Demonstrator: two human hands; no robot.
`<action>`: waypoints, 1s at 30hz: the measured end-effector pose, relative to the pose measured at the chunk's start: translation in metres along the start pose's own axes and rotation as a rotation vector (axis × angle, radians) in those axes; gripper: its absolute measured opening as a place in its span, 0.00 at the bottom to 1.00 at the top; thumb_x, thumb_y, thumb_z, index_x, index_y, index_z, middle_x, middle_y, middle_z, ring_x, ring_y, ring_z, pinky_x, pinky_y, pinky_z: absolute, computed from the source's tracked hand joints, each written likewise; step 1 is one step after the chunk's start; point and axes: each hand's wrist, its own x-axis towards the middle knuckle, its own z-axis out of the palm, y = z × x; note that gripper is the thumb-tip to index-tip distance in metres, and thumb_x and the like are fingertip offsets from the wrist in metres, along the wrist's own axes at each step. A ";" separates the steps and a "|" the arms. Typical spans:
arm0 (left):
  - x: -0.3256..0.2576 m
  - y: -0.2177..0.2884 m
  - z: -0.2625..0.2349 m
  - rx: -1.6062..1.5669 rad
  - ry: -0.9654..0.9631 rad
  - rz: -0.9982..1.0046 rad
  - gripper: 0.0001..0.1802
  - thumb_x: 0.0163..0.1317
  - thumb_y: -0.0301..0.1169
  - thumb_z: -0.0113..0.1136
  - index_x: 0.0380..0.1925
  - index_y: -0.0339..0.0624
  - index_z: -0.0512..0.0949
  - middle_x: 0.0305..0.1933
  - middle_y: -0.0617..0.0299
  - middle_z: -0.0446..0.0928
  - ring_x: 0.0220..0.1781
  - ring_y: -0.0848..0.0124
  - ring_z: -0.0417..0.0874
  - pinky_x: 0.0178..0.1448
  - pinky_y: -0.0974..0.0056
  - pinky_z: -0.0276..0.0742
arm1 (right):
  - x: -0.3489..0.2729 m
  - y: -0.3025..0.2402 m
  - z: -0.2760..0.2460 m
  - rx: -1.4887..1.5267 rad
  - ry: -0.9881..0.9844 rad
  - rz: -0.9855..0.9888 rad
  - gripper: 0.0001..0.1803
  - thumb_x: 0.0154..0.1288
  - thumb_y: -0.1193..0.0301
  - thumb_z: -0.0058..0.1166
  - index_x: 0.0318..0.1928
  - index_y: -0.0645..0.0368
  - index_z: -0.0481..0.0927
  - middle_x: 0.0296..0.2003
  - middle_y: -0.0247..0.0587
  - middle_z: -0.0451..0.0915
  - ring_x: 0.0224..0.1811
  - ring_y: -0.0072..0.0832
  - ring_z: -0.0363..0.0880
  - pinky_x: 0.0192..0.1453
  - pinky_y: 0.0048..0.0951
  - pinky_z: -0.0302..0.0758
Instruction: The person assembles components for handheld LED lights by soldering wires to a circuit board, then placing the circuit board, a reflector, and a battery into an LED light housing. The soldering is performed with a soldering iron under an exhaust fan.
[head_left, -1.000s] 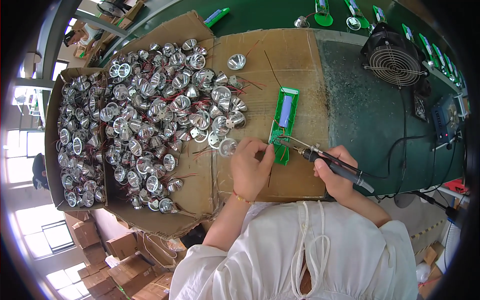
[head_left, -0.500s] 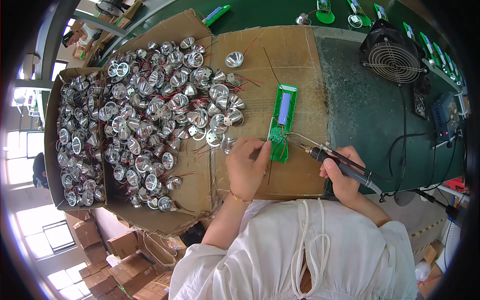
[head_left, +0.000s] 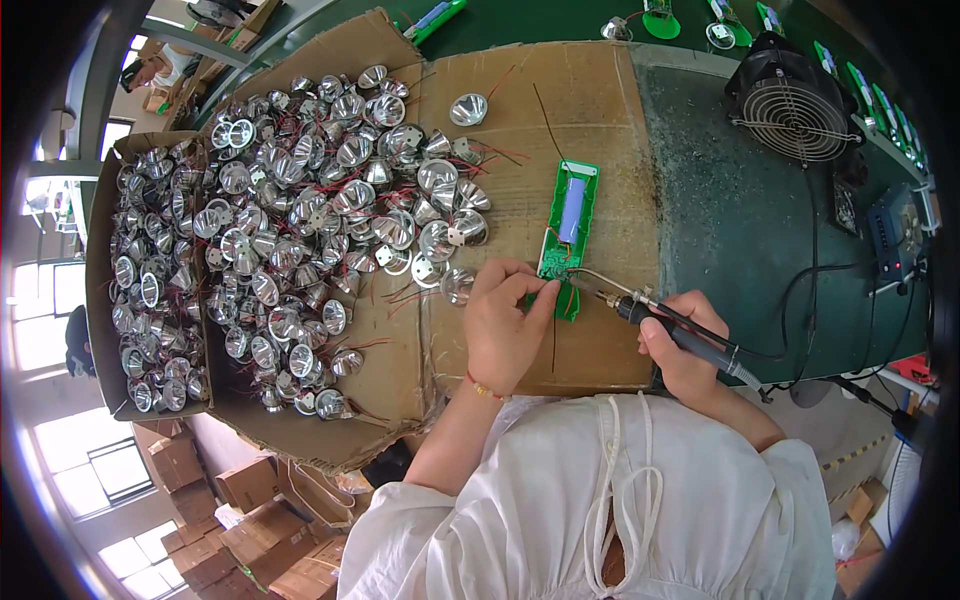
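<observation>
A green flashlight housing point(head_left: 594, 186) lies open on the cardboard, holding a purple cylindrical battery point(head_left: 572, 212) and a small green circuit board point(head_left: 554, 262). At the board's edge, my left hand point(head_left: 506, 318) pinches a thin dark wire point(head_left: 555, 345), whose tail hangs below the fingertips. The fingers hide the wire's very end. My right hand point(head_left: 684, 345) grips a soldering iron point(head_left: 690, 345) with a thin metal feed tube point(head_left: 602, 278) along it. Both the iron's tip and the tube's end reach the board beside my left fingertips. Another dark wire point(head_left: 546, 120) sticks out past the housing's far end.
A cardboard box point(head_left: 330, 455) full of silver reflector cups point(head_left: 300, 205) with red leads fills the left. One loose reflector point(head_left: 468, 109) lies on the cardboard sheet point(head_left: 600, 358). A black fan point(head_left: 795, 110) and a soldering station point(head_left: 888, 238) stand right; more green housings point(head_left: 660, 22) line the far side.
My left hand has shifted slightly right and up with the wire, closer to the iron's tip. The soldering iron stays almost in place at the board.
</observation>
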 end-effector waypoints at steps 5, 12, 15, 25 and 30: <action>0.000 0.000 0.000 0.009 -0.007 -0.027 0.06 0.48 0.27 0.63 0.21 0.37 0.77 0.30 0.58 0.73 0.30 0.65 0.74 0.30 0.65 0.68 | 0.000 -0.011 0.004 0.074 0.051 0.078 0.08 0.58 0.75 0.51 0.33 0.63 0.66 0.21 0.39 0.74 0.20 0.19 0.73 0.23 0.20 0.71; 0.000 0.002 -0.001 0.002 -0.015 -0.042 0.06 0.48 0.28 0.63 0.20 0.37 0.78 0.30 0.60 0.73 0.28 0.67 0.74 0.28 0.67 0.68 | -0.001 -0.011 -0.004 0.161 0.166 0.036 0.08 0.57 0.77 0.53 0.33 0.66 0.68 0.23 0.41 0.75 0.21 0.19 0.74 0.24 0.20 0.73; 0.002 0.003 -0.001 0.007 -0.025 -0.063 0.06 0.48 0.28 0.63 0.20 0.37 0.78 0.30 0.60 0.73 0.27 0.67 0.74 0.27 0.67 0.68 | 0.000 -0.009 -0.005 0.158 0.165 0.058 0.08 0.57 0.76 0.54 0.33 0.66 0.68 0.23 0.41 0.75 0.21 0.19 0.74 0.24 0.20 0.74; 0.008 0.014 -0.015 -0.019 0.075 -0.111 0.07 0.50 0.31 0.61 0.22 0.38 0.79 0.26 0.55 0.77 0.20 0.63 0.77 0.24 0.63 0.70 | 0.011 0.002 -0.035 0.118 0.269 -0.035 0.07 0.58 0.75 0.52 0.33 0.64 0.68 0.21 0.39 0.73 0.19 0.19 0.72 0.22 0.18 0.70; 0.044 0.009 0.000 0.291 -0.331 0.086 0.08 0.50 0.33 0.55 0.18 0.42 0.77 0.19 0.51 0.74 0.22 0.51 0.75 0.26 0.53 0.70 | 0.021 0.007 -0.061 0.148 0.344 0.022 0.07 0.57 0.78 0.52 0.32 0.64 0.67 0.20 0.39 0.73 0.19 0.19 0.72 0.22 0.19 0.70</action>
